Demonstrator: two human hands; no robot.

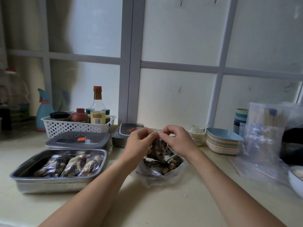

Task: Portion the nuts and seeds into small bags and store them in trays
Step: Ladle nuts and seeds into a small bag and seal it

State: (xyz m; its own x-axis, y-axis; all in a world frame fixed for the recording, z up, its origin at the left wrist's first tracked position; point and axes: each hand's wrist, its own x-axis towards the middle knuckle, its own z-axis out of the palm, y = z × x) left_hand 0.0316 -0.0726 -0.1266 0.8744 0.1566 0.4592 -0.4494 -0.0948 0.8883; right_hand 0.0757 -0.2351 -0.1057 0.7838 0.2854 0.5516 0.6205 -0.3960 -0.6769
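Fingers (pixel 151 135) of the left hand (pixel 140 140) and right hand (pixel 177 139) are pinching, right of the steel tray (pixel 54 184) and just above the bulk bag (pixel 152 175), the small bag (pixel 158 149) along its top edge. Light, soft and slippery, it is probably wanting a grip at that seam.

front counter (pixel 164 210) free | L: open tray (pixel 54 181) | R: plates (pixel 223 143)

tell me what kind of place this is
Likely a home kitchen: a white basket of condiment bottles, stacked coloured plates, and a steel tray of bagged nuts.
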